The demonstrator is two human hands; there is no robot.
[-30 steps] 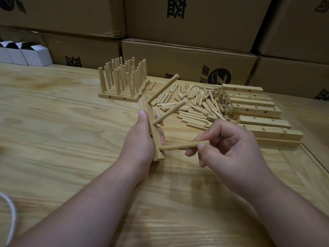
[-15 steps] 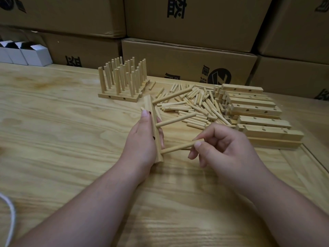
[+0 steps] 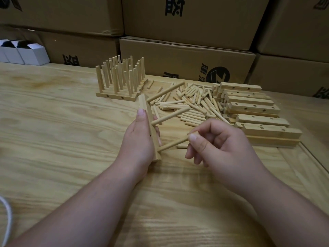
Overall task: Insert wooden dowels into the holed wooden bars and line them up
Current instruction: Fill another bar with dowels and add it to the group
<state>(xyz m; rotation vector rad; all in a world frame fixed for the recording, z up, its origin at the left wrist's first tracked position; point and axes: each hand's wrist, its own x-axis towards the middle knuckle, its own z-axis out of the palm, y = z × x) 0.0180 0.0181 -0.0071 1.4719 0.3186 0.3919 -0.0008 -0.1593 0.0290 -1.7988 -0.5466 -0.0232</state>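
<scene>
finished bars with upright dowels lined up toward counter's far edge. left hand grips holed bar edge-on mid-counter, holes facing right. right hand pinches third dowel, seating it. loose dowels, blank bars far right, within reach.

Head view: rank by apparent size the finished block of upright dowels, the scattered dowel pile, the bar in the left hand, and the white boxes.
1. Scattered dowel pile
2. Finished block of upright dowels
3. Bar in the left hand and white boxes: look alike; the bar is nearer the camera, so unranked.
</scene>
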